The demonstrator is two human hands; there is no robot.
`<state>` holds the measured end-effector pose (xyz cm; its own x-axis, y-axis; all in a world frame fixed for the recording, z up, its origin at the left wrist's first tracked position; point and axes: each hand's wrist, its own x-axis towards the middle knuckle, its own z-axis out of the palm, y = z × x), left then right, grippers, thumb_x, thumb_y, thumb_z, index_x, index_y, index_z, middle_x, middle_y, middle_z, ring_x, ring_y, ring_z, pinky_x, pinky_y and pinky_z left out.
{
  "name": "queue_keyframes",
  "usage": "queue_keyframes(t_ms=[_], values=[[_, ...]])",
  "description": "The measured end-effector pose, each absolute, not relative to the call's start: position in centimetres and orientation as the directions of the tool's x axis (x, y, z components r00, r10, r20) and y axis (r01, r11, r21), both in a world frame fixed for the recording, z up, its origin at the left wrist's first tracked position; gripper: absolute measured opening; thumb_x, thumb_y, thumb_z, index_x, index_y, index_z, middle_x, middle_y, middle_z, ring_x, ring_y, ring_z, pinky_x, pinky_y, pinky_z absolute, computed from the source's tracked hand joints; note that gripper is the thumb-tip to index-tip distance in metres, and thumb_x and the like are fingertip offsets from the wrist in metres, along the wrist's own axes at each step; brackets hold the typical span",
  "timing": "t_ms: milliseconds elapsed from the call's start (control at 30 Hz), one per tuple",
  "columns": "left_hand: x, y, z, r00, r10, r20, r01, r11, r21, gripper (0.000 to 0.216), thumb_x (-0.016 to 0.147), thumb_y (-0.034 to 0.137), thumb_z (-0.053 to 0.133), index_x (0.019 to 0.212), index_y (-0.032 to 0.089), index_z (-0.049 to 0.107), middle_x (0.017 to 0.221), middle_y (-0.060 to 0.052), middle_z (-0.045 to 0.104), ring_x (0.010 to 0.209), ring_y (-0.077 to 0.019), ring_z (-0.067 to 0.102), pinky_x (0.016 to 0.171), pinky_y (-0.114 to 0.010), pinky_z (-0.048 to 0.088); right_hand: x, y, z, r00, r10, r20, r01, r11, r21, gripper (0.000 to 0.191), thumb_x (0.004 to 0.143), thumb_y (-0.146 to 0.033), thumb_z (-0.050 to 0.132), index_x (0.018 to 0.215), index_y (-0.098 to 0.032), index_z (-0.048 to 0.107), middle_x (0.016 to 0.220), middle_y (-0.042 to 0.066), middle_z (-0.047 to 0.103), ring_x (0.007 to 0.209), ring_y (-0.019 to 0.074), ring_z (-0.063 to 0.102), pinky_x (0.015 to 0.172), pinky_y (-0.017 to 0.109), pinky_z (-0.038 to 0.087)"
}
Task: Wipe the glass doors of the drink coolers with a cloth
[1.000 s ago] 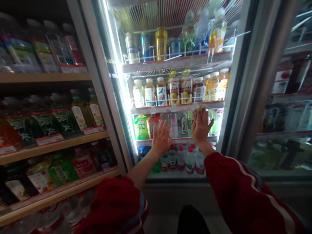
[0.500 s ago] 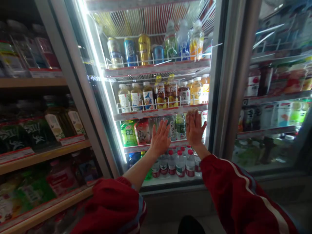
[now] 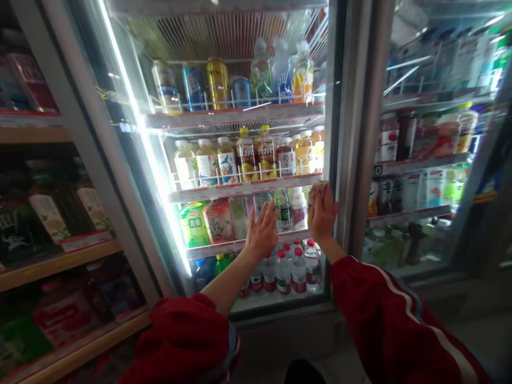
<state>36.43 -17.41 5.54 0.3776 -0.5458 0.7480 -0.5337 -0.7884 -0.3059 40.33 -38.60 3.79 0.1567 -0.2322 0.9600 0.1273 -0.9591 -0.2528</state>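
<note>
My left hand (image 3: 262, 232) is spread toward the glass door (image 3: 158, 154) of a lit drinks cooler, in front of the third shelf's bottles. Its fingers are open and hold nothing; whether the palm touches the glass I cannot tell. My right hand (image 3: 322, 218) is raised near the right edge of the same door, with its palm toward the glass. Under its fingers is a crumpled, brownish cloth (image 3: 320, 186), mostly hidden by the hand. Behind the glass, a bottle with a purple label (image 3: 298, 208) stands just left of the right hand.
A metal door frame (image 3: 356, 133) runs upright at the right, with another glass-fronted cooler (image 3: 416, 160) beyond it. On the left, open wooden shelves (image 3: 60, 261) carry bottled drinks. Red-capped water bottles (image 3: 283, 272) stand at the cooler's bottom.
The view has swung right, so the cooler sits further left in the picture. Both hands have shifted right across the door, the right one with the cloth closer to the metal frame.
</note>
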Motion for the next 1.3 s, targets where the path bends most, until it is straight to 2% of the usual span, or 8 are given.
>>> queue_keyframes(t_ms=[267,567,633,733,800,1000,1100,1300], values=[[35.7,-15.7,3.8,0.433,-0.494,0.754,-0.492,-0.830,-0.262,0.060,0.081,0.021,0.050,0.139,0.014,0.038,0.151,-0.015,0.031,0.143,-0.0255,0.020,0.115,-0.053,0.013,40.1,-37.3,2.3,0.150,-0.421,0.895,0.162,-0.882,-0.442,0.050,0.093,-0.028,0.032,0.137,-0.006,0.042,0.148,0.026,0.031,0.139,0.0306,0.027,0.103,0.055,0.034],[33.5,-10.5,2.7,0.461,-0.423,0.780,-0.416,-0.879,-0.231,0.057,0.082,0.021,0.050,0.137,0.012,0.041,0.149,-0.017,0.035,0.141,-0.0276,0.025,0.114,-0.054,0.018,37.6,-28.4,0.3,0.326,0.082,0.942,0.275,-0.961,-0.012,0.043,0.092,-0.018,0.036,0.132,-0.019,0.052,0.145,0.014,0.042,0.139,0.0239,0.030,0.112,0.050,0.021],[33.1,-9.0,2.5,0.466,-0.406,0.786,-0.399,-0.889,-0.223,0.057,0.081,0.021,0.050,0.137,0.012,0.042,0.149,-0.017,0.036,0.141,-0.0277,0.026,0.114,-0.054,0.018,37.4,-28.8,0.4,0.322,0.015,0.947,0.230,-0.971,-0.062,0.043,0.092,-0.020,0.037,0.132,-0.017,0.052,0.144,0.016,0.044,0.137,0.0264,0.033,0.110,0.053,0.024],[32.5,-6.7,2.0,0.489,-0.376,0.787,-0.368,-0.907,-0.205,0.056,0.081,0.020,0.049,0.136,0.012,0.044,0.149,-0.017,0.035,0.142,-0.0278,0.025,0.114,-0.054,0.019,37.6,-29.6,0.8,0.285,-0.247,0.926,0.118,-0.950,-0.289,0.046,0.091,-0.024,0.037,0.134,-0.010,0.048,0.144,0.024,0.040,0.135,0.0323,0.035,0.103,0.058,0.030],[32.0,-5.5,1.8,0.515,-0.348,0.783,-0.345,-0.921,-0.182,0.057,0.080,0.020,0.049,0.136,0.011,0.044,0.150,-0.017,0.034,0.142,-0.0281,0.024,0.114,-0.055,0.019,37.7,-29.0,1.1,0.276,-0.303,0.912,0.106,-0.934,-0.342,0.049,0.091,-0.024,0.038,0.135,-0.008,0.045,0.145,0.027,0.037,0.136,0.0331,0.033,0.102,0.058,0.031],[29.9,-3.2,1.8,0.560,-0.297,0.773,-0.317,-0.939,-0.131,0.058,0.080,0.020,0.050,0.137,0.012,0.042,0.150,-0.017,0.032,0.142,-0.0282,0.024,0.113,-0.055,0.021,37.0,-21.5,1.3,0.356,0.065,0.932,0.298,-0.953,-0.048,0.049,0.089,-0.018,0.036,0.137,-0.017,0.046,0.149,0.016,0.036,0.140,0.0244,0.025,0.111,0.051,0.022],[29.3,-2.2,1.7,0.561,-0.279,0.780,-0.314,-0.943,-0.111,0.056,0.080,0.020,0.051,0.136,0.013,0.044,0.150,-0.017,0.033,0.142,-0.0278,0.024,0.113,-0.055,0.021,36.7,-20.2,1.5,0.372,0.155,0.915,0.338,-0.941,0.022,0.049,0.089,-0.018,0.037,0.137,-0.019,0.046,0.149,0.014,0.036,0.140,0.0236,0.026,0.112,0.051,0.018],[28.8,-0.1,-0.4,0.664,-0.131,0.736,-0.248,-0.967,0.051,0.060,0.079,0.022,0.054,0.137,0.011,0.041,0.151,-0.018,0.031,0.141,-0.0295,0.025,0.111,-0.056,0.025,38.2,-21.6,1.6,0.331,-0.084,0.940,0.283,-0.941,-0.183,0.050,0.088,-0.021,0.039,0.136,-0.010,0.045,0.150,0.021,0.031,0.138,0.0304,0.028,0.108,0.056,0.024]])
